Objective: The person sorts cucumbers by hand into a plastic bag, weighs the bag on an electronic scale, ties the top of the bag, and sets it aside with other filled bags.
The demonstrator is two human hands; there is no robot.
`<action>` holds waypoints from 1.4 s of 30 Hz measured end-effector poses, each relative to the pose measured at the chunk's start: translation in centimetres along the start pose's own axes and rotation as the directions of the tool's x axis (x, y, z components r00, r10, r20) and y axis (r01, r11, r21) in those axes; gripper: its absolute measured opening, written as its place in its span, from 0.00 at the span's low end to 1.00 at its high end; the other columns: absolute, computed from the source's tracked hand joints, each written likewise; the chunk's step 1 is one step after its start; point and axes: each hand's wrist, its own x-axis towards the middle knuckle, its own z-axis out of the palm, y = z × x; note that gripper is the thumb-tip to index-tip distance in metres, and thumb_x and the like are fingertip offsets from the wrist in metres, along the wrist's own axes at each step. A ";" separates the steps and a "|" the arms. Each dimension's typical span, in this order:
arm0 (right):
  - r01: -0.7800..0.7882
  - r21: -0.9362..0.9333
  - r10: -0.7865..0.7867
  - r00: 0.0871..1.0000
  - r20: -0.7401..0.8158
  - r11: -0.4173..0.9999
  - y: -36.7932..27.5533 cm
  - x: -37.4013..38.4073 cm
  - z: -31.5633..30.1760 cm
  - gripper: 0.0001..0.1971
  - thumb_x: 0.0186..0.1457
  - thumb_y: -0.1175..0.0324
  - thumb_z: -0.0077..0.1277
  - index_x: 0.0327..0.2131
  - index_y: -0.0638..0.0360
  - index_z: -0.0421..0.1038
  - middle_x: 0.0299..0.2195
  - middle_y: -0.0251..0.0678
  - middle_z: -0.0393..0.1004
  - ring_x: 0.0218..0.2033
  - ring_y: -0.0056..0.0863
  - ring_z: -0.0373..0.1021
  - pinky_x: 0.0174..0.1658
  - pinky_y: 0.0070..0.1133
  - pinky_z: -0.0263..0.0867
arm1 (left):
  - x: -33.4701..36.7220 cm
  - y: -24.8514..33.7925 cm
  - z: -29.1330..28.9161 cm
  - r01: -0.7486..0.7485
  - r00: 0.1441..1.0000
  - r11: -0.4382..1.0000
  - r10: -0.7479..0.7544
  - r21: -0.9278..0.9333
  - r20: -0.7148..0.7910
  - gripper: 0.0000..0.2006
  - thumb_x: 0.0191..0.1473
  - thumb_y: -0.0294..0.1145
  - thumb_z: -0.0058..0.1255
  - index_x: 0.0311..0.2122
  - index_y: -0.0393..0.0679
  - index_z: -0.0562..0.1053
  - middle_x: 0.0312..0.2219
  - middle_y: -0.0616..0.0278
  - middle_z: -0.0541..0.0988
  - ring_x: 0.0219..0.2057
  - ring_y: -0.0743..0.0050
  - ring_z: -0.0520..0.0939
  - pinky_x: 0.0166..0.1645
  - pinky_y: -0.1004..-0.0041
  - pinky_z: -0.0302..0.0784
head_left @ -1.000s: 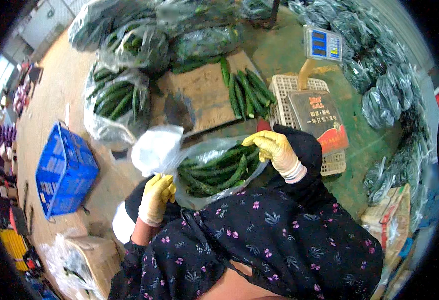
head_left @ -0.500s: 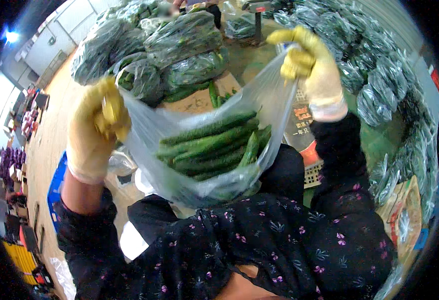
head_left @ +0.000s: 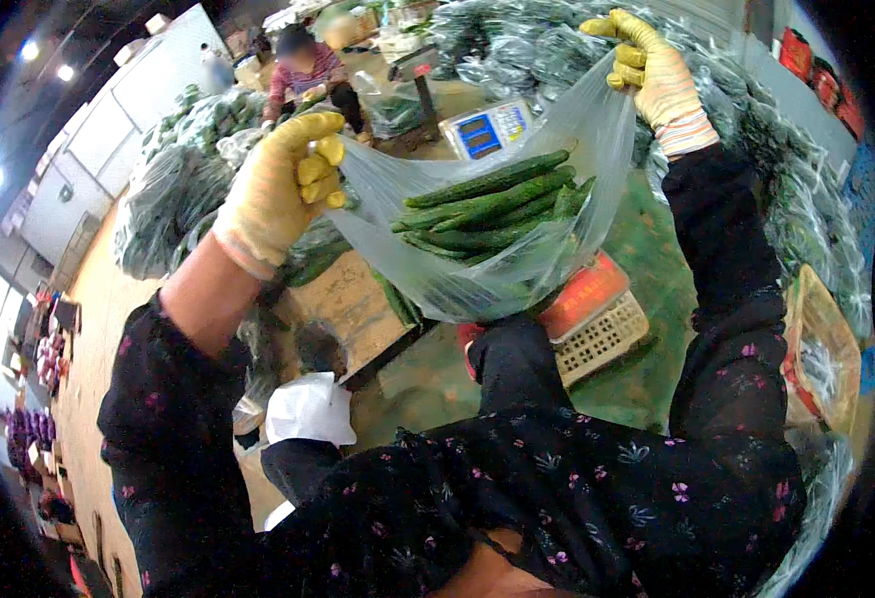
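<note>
A clear plastic bag (head_left: pixel 377 224) hangs stretched between my two gloved hands, its mouth pulled wide. Inside it lie several long green cucumbers (head_left: pixel 497 211), side by side and slightly slanted. My left hand (head_left: pixel 283 184), in a yellow-coated glove, is closed on the bag's left top corner. Higher up and farther out, my right hand (head_left: pixel 652 82) grips the opposite corner between its fingers. The bag's underside hangs just above my knee, beside a scale display (head_left: pixel 487 130) that shows partly behind it.
A beige plastic crate (head_left: pixel 607 344) with a red-orange top stands on the green floor. Cardboard (head_left: pixel 348 304) lies at the left of the bag. Filled bags (head_left: pixel 173 224) are heaped at the far left, more (head_left: pixel 756 149) along the right. A person (head_left: pixel 308 75) sits at the back.
Both hands have carried the bag of cucumbers up, away from me and to the right, still gripping its corners. The view has shifted, bringing the seated person and the scale display into sight.
</note>
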 end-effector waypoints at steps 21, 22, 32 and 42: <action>0.252 -0.958 -0.433 0.885 0.171 0.138 1.1 -10.8 -5.1 0.17 0.48 0.60 0.50 0.42 0.54 0.70 0.35 0.42 0.73 0.39 0.41 0.69 0.43 0.29 0.64 | 7.4 -13.0 3.4 0.214 0.948 0.976 -0.197 -0.041 0.252 0.23 0.56 0.47 0.37 0.47 0.38 0.66 0.35 0.55 0.76 0.36 0.65 0.76 0.42 0.67 0.70; 0.257 -0.947 -0.340 0.923 0.181 0.195 1.5 -10.9 -3.5 0.16 0.48 0.61 0.50 0.41 0.54 0.71 0.35 0.42 0.73 0.38 0.41 0.69 0.42 0.29 0.65 | 7.1 -12.5 3.3 0.198 0.944 0.979 -0.201 0.039 0.263 0.22 0.56 0.49 0.36 0.47 0.42 0.67 0.38 0.55 0.76 0.40 0.65 0.76 0.44 0.69 0.69; 0.090 -0.958 0.700 0.664 0.263 0.273 15.8 -7.2 -1.1 0.22 0.43 0.50 0.51 0.36 0.57 0.74 0.36 0.43 0.75 0.38 0.40 0.71 0.42 0.29 0.65 | 6.9 -14.2 6.1 -0.070 0.997 0.982 0.064 0.173 0.038 0.20 0.47 0.39 0.57 0.42 0.38 0.68 0.34 0.64 0.74 0.35 0.79 0.73 0.41 0.78 0.67; 0.228 -0.920 0.690 0.611 0.390 0.318 22.7 -11.2 -4.1 0.20 0.41 0.53 0.51 0.36 0.55 0.73 0.35 0.45 0.74 0.37 0.43 0.70 0.39 0.33 0.65 | 7.9 -18.1 3.1 0.016 0.989 0.999 -0.012 -0.031 0.148 0.11 0.55 0.35 0.44 0.40 0.42 0.72 0.26 0.62 0.78 0.25 0.76 0.77 0.28 0.79 0.68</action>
